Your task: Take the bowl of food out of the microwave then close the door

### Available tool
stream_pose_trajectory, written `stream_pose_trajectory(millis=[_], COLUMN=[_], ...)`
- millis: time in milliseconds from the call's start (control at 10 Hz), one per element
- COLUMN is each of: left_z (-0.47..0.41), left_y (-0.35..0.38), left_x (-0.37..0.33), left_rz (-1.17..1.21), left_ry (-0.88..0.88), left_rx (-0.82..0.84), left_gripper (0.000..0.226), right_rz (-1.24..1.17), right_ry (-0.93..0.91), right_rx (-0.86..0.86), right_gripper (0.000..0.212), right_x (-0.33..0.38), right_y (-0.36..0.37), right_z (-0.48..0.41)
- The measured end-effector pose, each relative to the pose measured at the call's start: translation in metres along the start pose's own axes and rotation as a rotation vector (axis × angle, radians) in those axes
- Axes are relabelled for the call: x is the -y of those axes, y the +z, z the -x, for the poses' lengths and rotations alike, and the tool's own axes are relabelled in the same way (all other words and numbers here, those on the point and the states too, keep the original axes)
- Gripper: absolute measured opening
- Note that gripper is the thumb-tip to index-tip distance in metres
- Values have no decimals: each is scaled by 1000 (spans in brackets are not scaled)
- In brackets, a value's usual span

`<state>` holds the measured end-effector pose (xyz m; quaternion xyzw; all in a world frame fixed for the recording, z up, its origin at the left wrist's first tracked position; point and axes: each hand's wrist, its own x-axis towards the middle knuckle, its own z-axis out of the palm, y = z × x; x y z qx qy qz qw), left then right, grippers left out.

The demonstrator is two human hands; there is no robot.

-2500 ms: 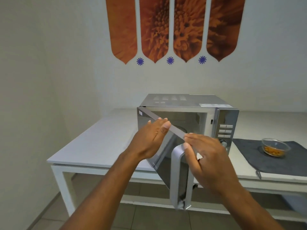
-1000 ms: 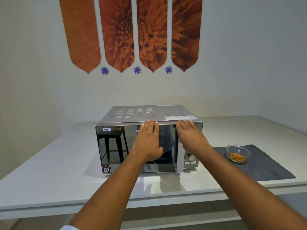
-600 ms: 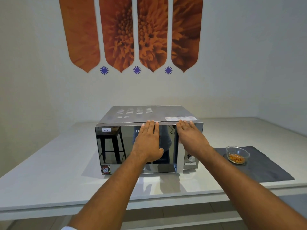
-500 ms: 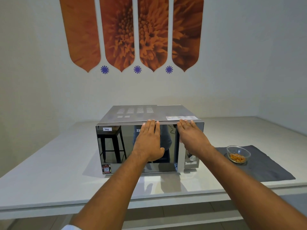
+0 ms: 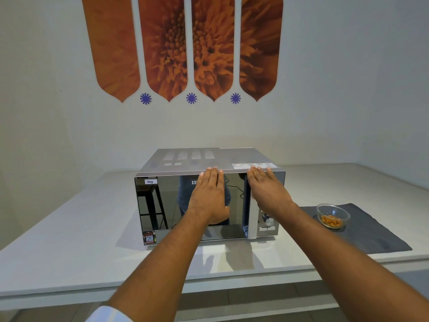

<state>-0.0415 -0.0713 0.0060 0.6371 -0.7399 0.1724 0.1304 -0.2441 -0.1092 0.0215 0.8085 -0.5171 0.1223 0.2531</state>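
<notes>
A silver microwave [image 5: 176,162] stands on the white table [image 5: 69,240], its mirrored door [image 5: 162,205] flush with the front. My left hand [image 5: 210,196] lies flat on the door glass, fingers together and pointing up. My right hand [image 5: 267,191] presses flat over the door's handle side, beside the control panel [image 5: 267,223]. Neither hand holds anything. A clear glass bowl [image 5: 333,216] with orange food sits on a dark grey cloth [image 5: 371,233] to the right of the microwave, apart from both hands.
The wall behind carries orange flower panels [image 5: 185,47]. The table runs wide to the left and right, with its front edge [image 5: 209,284] near me. A stool shows only as a reflection in the door.
2.5 s ago the door stood half open with both hands on it; it has swung shut. Over the last second both hands have stayed flat on the door.
</notes>
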Motion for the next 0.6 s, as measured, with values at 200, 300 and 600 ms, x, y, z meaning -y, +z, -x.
stream_pose_trajectory(millis=[200, 300, 600], left_z=[0, -5, -7], left_y=[-17, -31, -38], left_x=[3, 8, 15], left_rz=[-41, -79, -73], left_ry=[24, 54, 19], left_rx=[69, 101, 2], left_gripper=[106, 105, 107], right_rz=[-178, -210, -434], right_ry=[28, -10, 4], right_rx=[106, 159, -39], right_gripper=[85, 88, 70], right_x=[3, -4, -22], right_y=[-18, -32, -93], right_z=[-6, -1, 35])
